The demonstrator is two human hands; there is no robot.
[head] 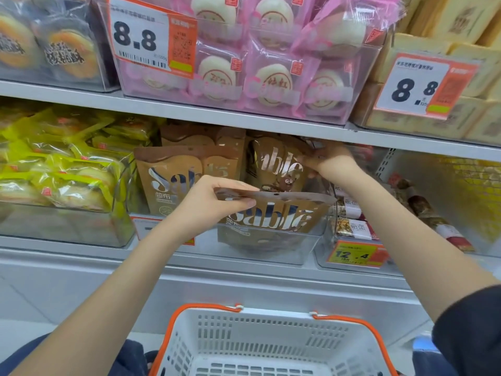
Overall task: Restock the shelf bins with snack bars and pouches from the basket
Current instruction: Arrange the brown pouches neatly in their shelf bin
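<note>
Nearest, below both forearms, sits the white basket [271,346], no stock visible in the part shown. Above it the left hand [214,202] pinches the top edge of a brown Sablé pouch [273,215] standing in the clear bin [268,248], while the right hand [329,158], apart and further back, grips an upright pouch [273,164] behind. Pinched only at its top corner, the front pouch could tip forward over the bin's low front wall once released.

White metal shelves [189,118] in two tiers, upper edge running across, lower edge below. Perforated upright [385,164] at right. Pale floor [32,302] underneath. Bright, even light.
</note>
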